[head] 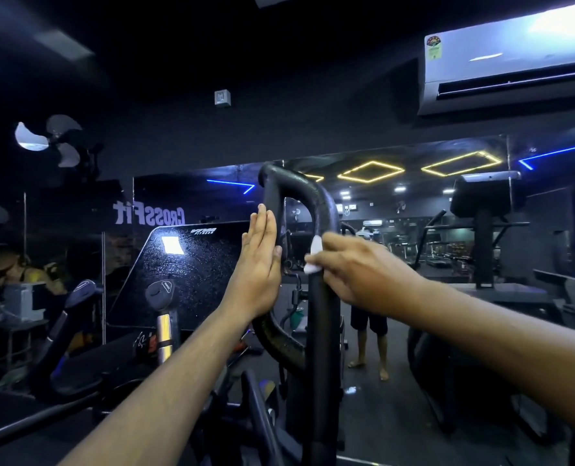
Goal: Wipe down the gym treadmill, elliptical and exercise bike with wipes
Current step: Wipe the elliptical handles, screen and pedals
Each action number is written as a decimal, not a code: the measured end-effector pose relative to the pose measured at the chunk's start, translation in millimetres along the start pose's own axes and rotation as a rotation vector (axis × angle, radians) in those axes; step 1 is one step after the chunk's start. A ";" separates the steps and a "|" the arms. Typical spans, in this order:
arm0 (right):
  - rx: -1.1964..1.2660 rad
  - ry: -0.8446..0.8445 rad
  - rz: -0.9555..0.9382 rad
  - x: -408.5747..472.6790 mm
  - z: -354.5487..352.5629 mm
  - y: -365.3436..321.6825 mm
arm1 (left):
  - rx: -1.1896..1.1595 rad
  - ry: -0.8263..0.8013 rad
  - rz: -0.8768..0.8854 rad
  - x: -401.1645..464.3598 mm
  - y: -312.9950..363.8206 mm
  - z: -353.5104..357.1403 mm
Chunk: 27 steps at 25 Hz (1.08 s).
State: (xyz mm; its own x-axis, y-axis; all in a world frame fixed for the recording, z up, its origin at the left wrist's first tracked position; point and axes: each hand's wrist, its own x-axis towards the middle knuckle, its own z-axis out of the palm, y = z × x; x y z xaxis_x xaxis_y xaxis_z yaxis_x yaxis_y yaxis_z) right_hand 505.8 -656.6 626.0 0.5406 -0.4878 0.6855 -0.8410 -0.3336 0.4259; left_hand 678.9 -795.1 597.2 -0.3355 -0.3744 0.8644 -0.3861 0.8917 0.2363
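Your left hand [260, 260] is flat, fingers straight and together, its palm side laid against the inner bar of the black looped handle [316, 210] of a machine right in front of you. Your right hand [356, 270] is curled round the upright bar of that same handle, and it grips a white wipe [314, 258] pressed to the bar; only a small fold of the wipe pokes out past your fingers, the rest is hidden in your palm. The fingertips of your right hand are behind the bar, so you cannot see how far they wrap.

The room is very dark, and the machine's lower frame melts into shadow; which kind of machine the handle belongs to is hard to tell. To the left a black console panel [185, 274] catches a bright glare patch. Behind it a mirror [397, 203] shows mirrored "CrossFit" lettering, yellow diamond-shaped lights and a standing person's bare legs [370, 344]. An air conditioner [511, 58] is cut off at the top right edge, and a fan [49, 139] sits in the gloom on the left
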 end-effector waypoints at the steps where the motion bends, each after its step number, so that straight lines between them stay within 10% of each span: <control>1: 0.022 -0.035 -0.038 -11.2 -4.5 -7.5 | -0.003 0.002 -0.001 -1.7 -0.1 0.7; 17: 0.025 -0.118 -0.193 -56.1 14.5 -44.5 | -0.041 0.016 -0.002 -11.3 0.2 2.4; 23: -0.016 0.070 0.032 -11.1 5.4 -10.5 | -0.044 0.007 -0.016 -14.6 2.3 0.3; 27: 0.005 -0.055 -0.200 -75.6 33.7 -69.0 | -0.038 0.006 0.002 -23.0 0.2 3.4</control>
State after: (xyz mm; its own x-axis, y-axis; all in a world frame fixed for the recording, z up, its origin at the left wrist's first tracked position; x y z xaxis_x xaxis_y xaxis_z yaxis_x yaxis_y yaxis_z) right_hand 523.7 -623.9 524.9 0.6975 -0.4548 0.5538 -0.7165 -0.4323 0.5474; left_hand 683.7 -787.1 575.9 -0.3311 -0.3711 0.8675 -0.3527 0.9014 0.2510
